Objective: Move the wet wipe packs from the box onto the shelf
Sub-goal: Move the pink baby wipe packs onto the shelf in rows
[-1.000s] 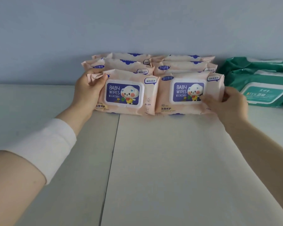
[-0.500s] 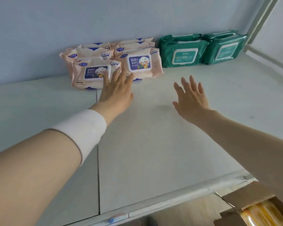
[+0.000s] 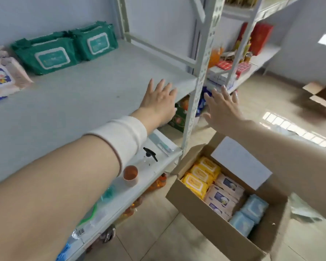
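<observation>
Packs (image 3: 220, 193) in box (image 3: 211, 219), below shelf (image 3: 94, 95).

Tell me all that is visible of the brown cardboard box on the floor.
The brown cardboard box stands open on the tiled floor beside the pale shelf post. Its flaps fold outward; a white sheet lies over its far edge. Inside stand yellow packs at one end, pale pink packs in the middle and light blue packs at the other. Neither the left hand nor the right hand touches it.
</observation>
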Tool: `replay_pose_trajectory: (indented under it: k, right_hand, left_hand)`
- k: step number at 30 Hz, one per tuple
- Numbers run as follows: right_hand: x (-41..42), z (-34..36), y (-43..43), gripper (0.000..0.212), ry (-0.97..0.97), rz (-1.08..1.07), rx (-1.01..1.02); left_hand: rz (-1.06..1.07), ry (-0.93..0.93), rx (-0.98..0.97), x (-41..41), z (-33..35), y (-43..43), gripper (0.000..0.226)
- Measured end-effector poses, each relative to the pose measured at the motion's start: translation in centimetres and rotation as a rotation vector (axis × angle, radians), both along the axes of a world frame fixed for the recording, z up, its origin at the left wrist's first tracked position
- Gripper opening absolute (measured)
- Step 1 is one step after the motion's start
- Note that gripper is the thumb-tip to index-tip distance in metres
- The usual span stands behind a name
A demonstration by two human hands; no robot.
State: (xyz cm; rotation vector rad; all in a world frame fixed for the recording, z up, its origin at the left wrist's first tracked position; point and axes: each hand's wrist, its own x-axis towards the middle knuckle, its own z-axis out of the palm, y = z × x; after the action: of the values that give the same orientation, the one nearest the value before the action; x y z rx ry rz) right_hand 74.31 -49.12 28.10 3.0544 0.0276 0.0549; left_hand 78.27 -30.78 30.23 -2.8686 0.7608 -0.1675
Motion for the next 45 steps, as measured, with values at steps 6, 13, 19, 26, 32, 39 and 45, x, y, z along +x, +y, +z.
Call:
replay_pose_trajectory:
  k: [6,13,19,26,32,39,45]
  right_hand:
    - [-9.4,-9.5,-16.7,0.065,0.250,-0.315,-0.045]
    - [-17.6,-22.2,-22.2,0.060,0.579,-0.509,0.085]
    - [-18.9,-34.9,-21.8,0.071,0.813,-0.565,0.345]
    - [-16.0,-53.4,-20.5,0.085,0.904,-0.590,0.590]
    - [-14.7,-62.7,-18.9,0.070,0.783,-0.674,0.607]
    - [-14.5,-63.8,-18.2,0.052,0.773,-0.684,0.680]
    - [-14.6,-63.4,-18.9,0.055,0.829,-0.683,0.756]
  left_hand:
    - [-0.262,0.179,0.122,-3.9,-9.9,-17.0,0.061]
    - [-0.400,0.444,0.248,-6.6,-23.2,-25.2,0.061]
    - [-0.262,0.764,0.242,-5.7,-37.1,-28.9,0.062]
    - [-0.198,0.868,0.218,-1.6,-54.8,-34.0,0.068]
    - [-0.267,0.832,0.248,2.3,-63.7,-38.0,0.056]
    - [-0.302,0.837,0.279,3.0,-65.4,-37.7,0.085]
    - [-0.285,0.973,0.369,3.8,-65.3,-38.9,0.092]
